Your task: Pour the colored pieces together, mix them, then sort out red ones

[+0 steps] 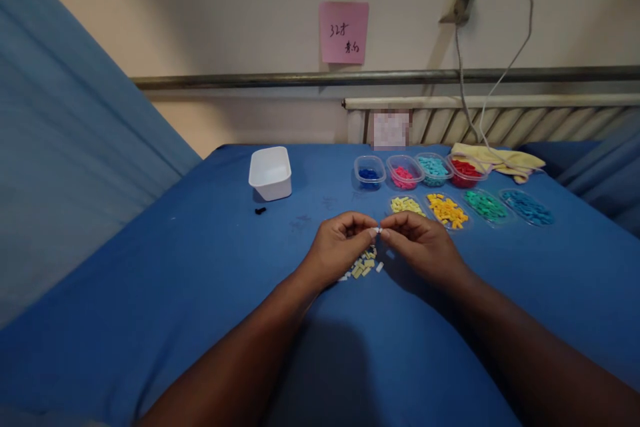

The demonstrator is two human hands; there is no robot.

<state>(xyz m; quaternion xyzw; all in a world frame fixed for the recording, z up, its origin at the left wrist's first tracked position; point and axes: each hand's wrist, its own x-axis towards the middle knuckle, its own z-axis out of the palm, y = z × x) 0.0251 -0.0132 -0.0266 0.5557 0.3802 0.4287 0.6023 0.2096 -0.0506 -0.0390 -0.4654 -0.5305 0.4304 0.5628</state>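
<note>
Tiny white plastic-looking piece [378,231], pinched directly between left hand [341,245] and right hand [424,245], equally near; long axis unclear.

Wearer's body | bare left hand [340,247] and bare right hand [427,245] are showing rounded outlines | bare left forearm [235,350] and bare right forearm [525,340] are tapering smoothly toward the wrists [306,281] | fine surface detail is blurring

Small white piece [377,231], largely hidden, pinched between the fingertips of the left hand [340,247] and right hand [427,243]. Pale-yellow and white pieces [369,263] lie loosely scattered just nearer, at various angles, partly covered.
</note>
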